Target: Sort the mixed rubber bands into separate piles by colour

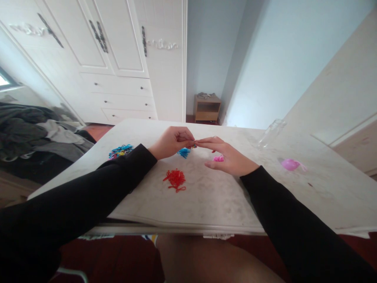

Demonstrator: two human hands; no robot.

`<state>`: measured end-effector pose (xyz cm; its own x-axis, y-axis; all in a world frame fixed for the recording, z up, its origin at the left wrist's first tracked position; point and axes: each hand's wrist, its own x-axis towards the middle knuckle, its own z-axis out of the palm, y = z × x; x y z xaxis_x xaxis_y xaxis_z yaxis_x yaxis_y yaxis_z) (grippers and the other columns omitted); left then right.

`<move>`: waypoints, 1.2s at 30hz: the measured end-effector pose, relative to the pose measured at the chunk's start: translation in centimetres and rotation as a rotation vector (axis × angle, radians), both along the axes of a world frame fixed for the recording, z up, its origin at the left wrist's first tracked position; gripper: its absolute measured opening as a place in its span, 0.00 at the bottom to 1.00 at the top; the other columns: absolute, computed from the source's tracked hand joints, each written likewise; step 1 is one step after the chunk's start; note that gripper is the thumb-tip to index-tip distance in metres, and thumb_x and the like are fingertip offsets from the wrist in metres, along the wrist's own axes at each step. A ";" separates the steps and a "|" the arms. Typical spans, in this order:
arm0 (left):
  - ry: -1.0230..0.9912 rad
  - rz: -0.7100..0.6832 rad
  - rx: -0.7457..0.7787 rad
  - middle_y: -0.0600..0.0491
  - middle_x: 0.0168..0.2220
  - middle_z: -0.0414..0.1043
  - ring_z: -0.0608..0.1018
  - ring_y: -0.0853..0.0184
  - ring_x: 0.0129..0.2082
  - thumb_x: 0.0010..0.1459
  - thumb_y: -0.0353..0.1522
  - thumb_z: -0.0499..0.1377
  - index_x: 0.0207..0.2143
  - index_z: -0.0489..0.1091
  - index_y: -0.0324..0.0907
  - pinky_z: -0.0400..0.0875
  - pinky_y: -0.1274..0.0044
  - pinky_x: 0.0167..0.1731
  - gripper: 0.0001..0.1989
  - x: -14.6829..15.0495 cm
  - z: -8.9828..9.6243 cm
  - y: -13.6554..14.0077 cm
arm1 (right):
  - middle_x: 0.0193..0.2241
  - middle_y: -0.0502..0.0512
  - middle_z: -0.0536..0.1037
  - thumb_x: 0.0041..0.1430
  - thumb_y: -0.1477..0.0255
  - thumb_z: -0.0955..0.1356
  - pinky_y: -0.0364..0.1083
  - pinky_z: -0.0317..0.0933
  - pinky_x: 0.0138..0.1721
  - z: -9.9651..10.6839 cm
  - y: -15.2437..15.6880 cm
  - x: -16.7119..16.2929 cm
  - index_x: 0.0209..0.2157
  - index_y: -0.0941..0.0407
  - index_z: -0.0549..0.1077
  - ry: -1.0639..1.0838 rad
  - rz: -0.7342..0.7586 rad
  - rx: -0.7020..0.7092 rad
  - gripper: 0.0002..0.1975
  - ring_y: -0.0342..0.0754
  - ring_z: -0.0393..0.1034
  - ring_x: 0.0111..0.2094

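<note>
My left hand (174,141) is closed in a pinch over the table, and whatever its fingertips hold is too small to make out. Its tips meet the outstretched fingertips of my right hand (228,156), whose thumb stands apart from the fingers. Below them lies a pile of red rubber bands (176,179). A blue pile of bands (184,152) sits just under my left hand. Pink bands (218,158) show beside my right thumb, partly hidden by the hand. Left of my left wrist is a mixed-colour pile of bands (121,151), mostly blue.
The piles rest on a white table (206,204). Toward its right side are a clear glass jar (271,133) and a pink pouch-like thing (291,164). Beyond stand a white wardrobe (123,90) and a small wooden cabinet (207,108). Clothes (26,129) are heaped at the left.
</note>
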<state>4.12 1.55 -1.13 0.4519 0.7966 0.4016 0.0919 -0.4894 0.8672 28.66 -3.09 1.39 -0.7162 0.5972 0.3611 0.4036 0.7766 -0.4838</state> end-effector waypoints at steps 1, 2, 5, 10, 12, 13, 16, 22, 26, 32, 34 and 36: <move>-0.004 -0.004 -0.005 0.48 0.30 0.83 0.85 0.64 0.30 0.53 0.44 0.71 0.32 0.72 0.38 0.81 0.75 0.32 0.19 0.0 0.0 0.0 | 0.62 0.60 0.72 0.61 0.67 0.72 0.64 0.57 0.66 0.0 0.0 0.0 0.63 0.49 0.72 0.002 -0.001 0.003 0.28 0.59 0.65 0.63; -0.006 -0.009 -0.008 0.47 0.30 0.83 0.85 0.64 0.31 0.53 0.44 0.71 0.32 0.72 0.38 0.81 0.75 0.32 0.19 0.0 0.1 0.0 | 0.62 0.60 0.72 0.61 0.67 0.72 0.64 0.57 0.65 0.0 0.0 0.0 0.62 0.50 0.72 0.005 0.000 0.006 0.28 0.59 0.65 0.63; -0.011 -0.014 -0.009 0.46 0.30 0.83 0.85 0.63 0.31 0.52 0.44 0.72 0.32 0.73 0.38 0.82 0.74 0.33 0.19 0.0 0.1 0.0 | 0.61 0.61 0.72 0.61 0.66 0.72 0.64 0.57 0.65 -0.2 0.2 0.0 0.62 0.50 0.72 0.023 -0.007 0.009 0.27 0.59 0.66 0.62; -0.004 -0.004 0.004 0.46 0.31 0.83 0.86 0.62 0.32 0.50 0.44 0.73 0.31 0.74 0.37 0.82 0.73 0.33 0.20 0.0 0.1 0.0 | 0.62 0.62 0.72 0.60 0.66 0.72 0.64 0.60 0.63 -0.2 0.1 0.1 0.63 0.50 0.71 0.059 -0.018 -0.002 0.29 0.60 0.66 0.63; 0.001 -0.007 0.004 0.46 0.30 0.83 0.85 0.62 0.32 0.50 0.44 0.73 0.31 0.74 0.38 0.82 0.73 0.33 0.19 -0.1 0.1 0.1 | 0.63 0.61 0.71 0.60 0.67 0.72 0.64 0.61 0.63 -0.3 0.1 0.1 0.62 0.49 0.71 0.050 -0.014 -0.018 0.28 0.59 0.65 0.63; 0.002 -0.010 0.003 0.47 0.30 0.83 0.85 0.62 0.31 0.50 0.44 0.73 0.31 0.74 0.38 0.82 0.73 0.33 0.19 -0.1 0.1 0.1 | 0.63 0.60 0.71 0.60 0.67 0.72 0.64 0.60 0.64 -0.3 0.1 0.1 0.62 0.49 0.72 0.042 -0.009 -0.023 0.27 0.59 0.64 0.64; -0.011 -0.022 -0.006 0.48 0.29 0.82 0.84 0.64 0.29 0.50 0.42 0.73 0.31 0.74 0.38 0.82 0.74 0.31 0.18 -0.2 0.0 0.1 | 0.64 0.60 0.71 0.60 0.68 0.72 0.64 0.56 0.66 -0.4 0.1 0.1 0.60 0.49 0.73 0.020 0.003 -0.022 0.26 0.58 0.64 0.65; -0.029 -0.007 -0.026 0.47 0.30 0.82 0.84 0.64 0.29 0.50 0.42 0.73 0.31 0.74 0.37 0.82 0.74 0.32 0.18 -0.1 0.2 -0.1 | 0.64 0.59 0.70 0.60 0.67 0.72 0.64 0.54 0.67 -0.4 0.2 0.0 0.62 0.49 0.72 0.015 -0.014 -0.006 0.27 0.58 0.63 0.65; -0.036 0.027 -0.019 0.47 0.30 0.82 0.85 0.63 0.31 0.50 0.42 0.74 0.31 0.75 0.37 0.82 0.74 0.32 0.18 -0.1 0.3 -0.2 | 0.62 0.61 0.72 0.60 0.67 0.72 0.64 0.57 0.66 -0.4 0.1 -0.1 0.62 0.51 0.72 0.015 -0.020 0.002 0.28 0.58 0.64 0.63; -0.019 0.018 -0.020 0.47 0.30 0.83 0.86 0.62 0.32 0.50 0.39 0.74 0.32 0.76 0.37 0.82 0.75 0.31 0.16 -0.1 0.3 -0.2 | 0.59 0.60 0.76 0.60 0.68 0.72 0.63 0.60 0.63 -0.3 0.0 -0.1 0.61 0.51 0.74 0.021 -0.028 0.005 0.26 0.58 0.68 0.59; -0.029 0.024 -0.035 0.47 0.30 0.83 0.86 0.61 0.33 0.49 0.40 0.74 0.32 0.76 0.38 0.83 0.74 0.32 0.16 -0.1 0.4 -0.3 | 0.58 0.61 0.77 0.60 0.68 0.72 0.63 0.62 0.62 -0.3 0.1 -0.1 0.61 0.52 0.74 0.031 -0.036 0.008 0.26 0.58 0.68 0.59; -0.037 0.028 -0.051 0.47 0.31 0.83 0.86 0.60 0.33 0.49 0.40 0.74 0.31 0.75 0.38 0.83 0.74 0.33 0.16 0.0 0.4 -0.3 | 0.57 0.62 0.77 0.60 0.68 0.72 0.62 0.66 0.58 -0.4 0.1 -0.1 0.61 0.54 0.74 0.047 -0.055 -0.001 0.27 0.58 0.69 0.58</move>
